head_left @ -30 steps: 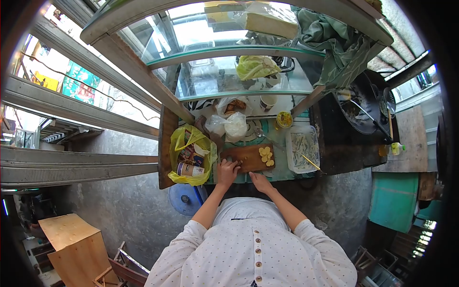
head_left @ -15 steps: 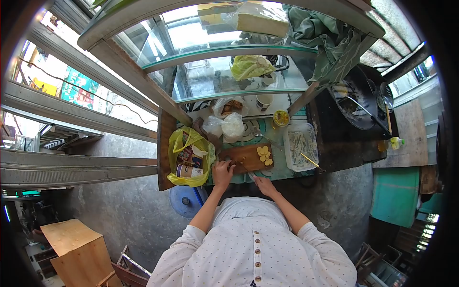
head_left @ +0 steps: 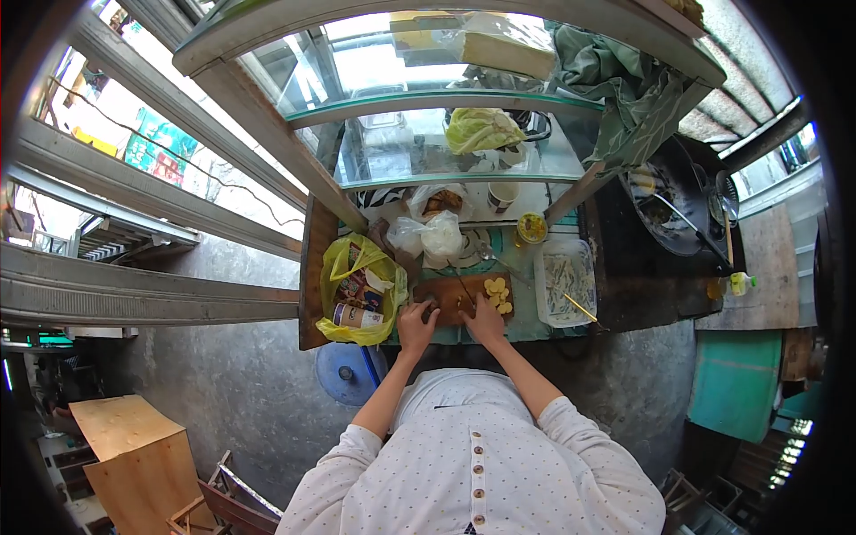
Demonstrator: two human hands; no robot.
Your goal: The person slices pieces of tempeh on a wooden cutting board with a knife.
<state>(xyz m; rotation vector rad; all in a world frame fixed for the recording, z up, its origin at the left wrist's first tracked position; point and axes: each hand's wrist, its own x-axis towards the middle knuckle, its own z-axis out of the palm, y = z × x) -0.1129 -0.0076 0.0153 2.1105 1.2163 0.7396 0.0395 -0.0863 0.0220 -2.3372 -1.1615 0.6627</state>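
Note:
My right hand point(head_left: 484, 323) is closed over the front of a brown wooden cutting board point(head_left: 437, 287), gripping a knife. Its thin dark blade point(head_left: 463, 283) points up and to the left, seen nearly edge-on. At the board's left end, my left hand point(head_left: 416, 327) has its fingertips bent together around something small and dark that I cannot make out. Pale yellow round slices point(head_left: 497, 292) lie in a cluster on the right part of the board. A few small bits lie near my right fingertips.
Left of the board sits a yellow plastic bag point(head_left: 395, 283) with packages inside. A clear container point(head_left: 565, 283) stands on the right, beyond it a black wok point(head_left: 669, 201). White plastic bags point(head_left: 441, 239), a yellow-filled jar point(head_left: 532, 228) and a glass-shelved cabinet point(head_left: 437, 102) are behind.
My right hand has moved up from the front edge onto the board. The knife has swung from the near edge to point away across the board. My left hand stays nearly in place.

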